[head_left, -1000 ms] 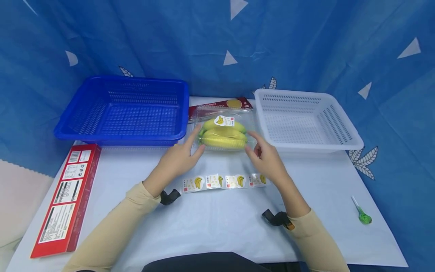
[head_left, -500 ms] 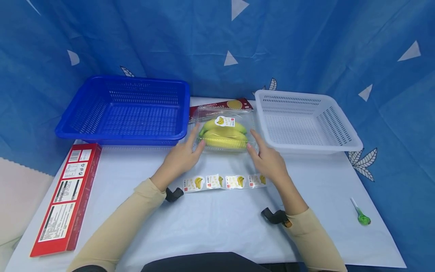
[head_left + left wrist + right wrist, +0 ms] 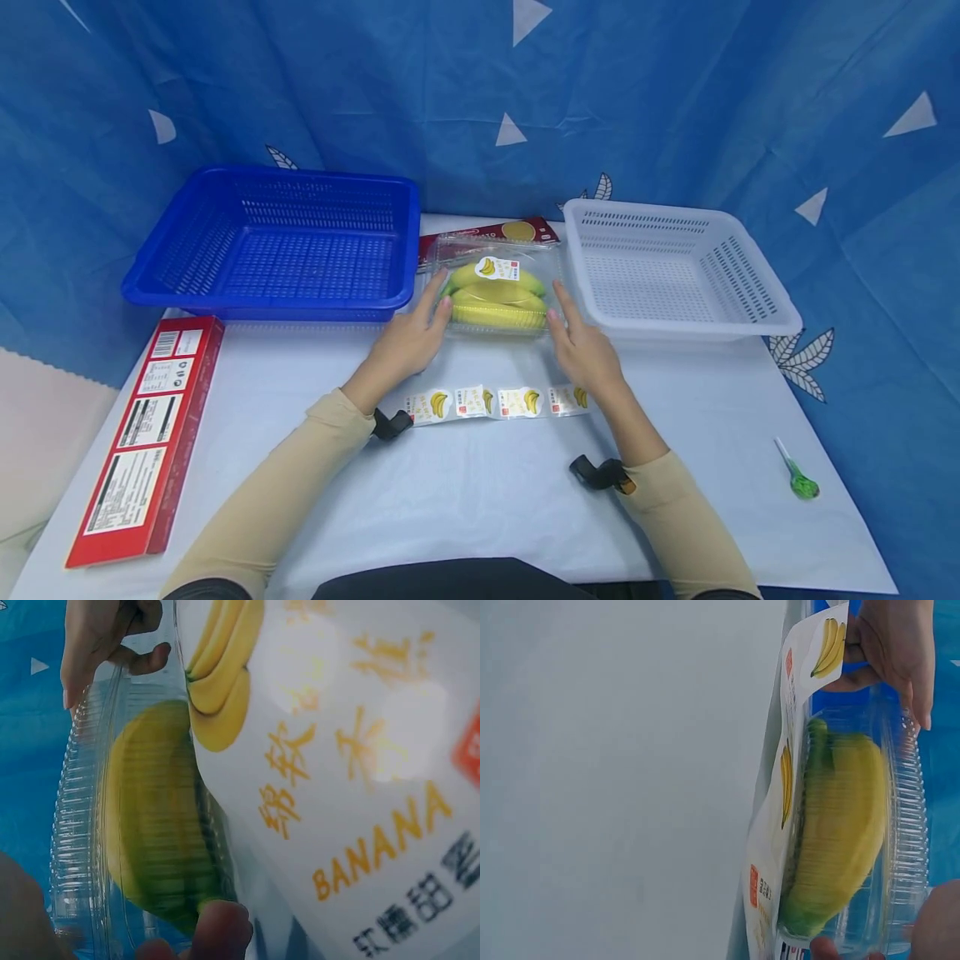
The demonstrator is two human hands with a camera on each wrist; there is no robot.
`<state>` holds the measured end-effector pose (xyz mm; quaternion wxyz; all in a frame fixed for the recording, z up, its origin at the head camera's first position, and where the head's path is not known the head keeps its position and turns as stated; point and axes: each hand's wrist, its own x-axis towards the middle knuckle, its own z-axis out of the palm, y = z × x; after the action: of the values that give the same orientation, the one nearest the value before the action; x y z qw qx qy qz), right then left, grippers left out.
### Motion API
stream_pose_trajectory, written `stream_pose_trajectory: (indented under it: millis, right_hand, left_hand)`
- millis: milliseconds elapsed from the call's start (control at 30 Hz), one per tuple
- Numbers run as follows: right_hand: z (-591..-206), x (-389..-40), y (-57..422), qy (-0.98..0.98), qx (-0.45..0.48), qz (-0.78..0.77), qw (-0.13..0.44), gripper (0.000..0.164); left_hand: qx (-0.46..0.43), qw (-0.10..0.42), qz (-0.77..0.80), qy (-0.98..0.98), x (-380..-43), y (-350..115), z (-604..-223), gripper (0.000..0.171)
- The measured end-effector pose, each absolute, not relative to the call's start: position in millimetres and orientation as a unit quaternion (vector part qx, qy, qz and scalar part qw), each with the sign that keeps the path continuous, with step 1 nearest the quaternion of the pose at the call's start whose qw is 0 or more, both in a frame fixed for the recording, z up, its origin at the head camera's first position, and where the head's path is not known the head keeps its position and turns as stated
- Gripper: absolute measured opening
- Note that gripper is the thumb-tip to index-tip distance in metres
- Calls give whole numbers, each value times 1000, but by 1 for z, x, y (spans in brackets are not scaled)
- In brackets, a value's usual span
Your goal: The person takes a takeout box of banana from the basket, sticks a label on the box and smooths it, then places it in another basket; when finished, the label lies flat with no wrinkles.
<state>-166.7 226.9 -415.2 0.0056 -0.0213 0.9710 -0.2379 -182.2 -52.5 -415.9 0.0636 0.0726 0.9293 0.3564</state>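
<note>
A clear plastic clamshell box (image 3: 553,265) holds yellow bananas (image 3: 498,313), with a banana sticker (image 3: 497,268) on its lid. At the box's left side is my left hand (image 3: 407,343), index finger and thumb stretched along its edge. My right hand (image 3: 588,354) mirrors it at the right side, index finger straight and thumb near the front corner. In the left wrist view, a left fingertip (image 3: 221,930) overlaps the box's near end. The right wrist view shows the ribbed box wall (image 3: 907,825) between both hands. In front lies a strip of banana stickers (image 3: 521,402).
A blue basket (image 3: 408,250) stands at the back left, a white basket (image 3: 693,321) at the back right. Behind the box lies a dark red package (image 3: 536,229). A long red box (image 3: 180,442) lies at left, a green lollipop (image 3: 802,483) at right.
Both hands have drawn in closer along the box's sides, the right hand's fingers straightening. The box has shifted very slightly; the baskets and sticker strip stay put.
</note>
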Motion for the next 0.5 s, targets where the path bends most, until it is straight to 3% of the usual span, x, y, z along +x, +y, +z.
stream_pose_trajectory:
  millis: [167,333,500]
  right_hand:
    - [-418,-170,225,966,-10,-257,6,58]
    - [-420,-172,225,958,-5,-287,9,61]
    - [-419,-173,225,945,8,-326,26,54]
  left_hand:
    - [64,91,387,915,-183,-50,-413,61]
    - [52,112,414,902,-184,-48,-412,54]
    - [46,118,434,892,-185,-47,-411,50]
